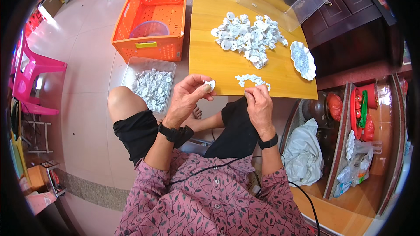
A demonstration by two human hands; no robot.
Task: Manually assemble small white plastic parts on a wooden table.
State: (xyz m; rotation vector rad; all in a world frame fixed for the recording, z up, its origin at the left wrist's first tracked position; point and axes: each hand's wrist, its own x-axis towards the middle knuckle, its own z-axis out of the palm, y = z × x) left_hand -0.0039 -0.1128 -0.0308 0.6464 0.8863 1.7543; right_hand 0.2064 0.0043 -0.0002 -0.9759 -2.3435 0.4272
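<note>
Over the table's near edge, my left hand [188,96] pinches a small round white plastic part [211,86] between thumb and fingers. My right hand [260,107] is closed in a pinch at the same edge; whatever its fingertips hold is too small or hidden to make out. Just beyond it lies a short row of tiny white pieces [253,80]. A large heap of round white plastic parts [249,35] covers the middle of the yellow table [205,65]. At the table's right edge, a scalloped white dish [311,72] holds many small pale bluish pieces.
Left of the table, an orange crate [124,43] stands behind a transparent tub [127,78] of similar white parts, beside my knee. A transparent box [302,17] sits at the table's far right. A pink chair [39,67] is far left; shelves [339,148] stand right.
</note>
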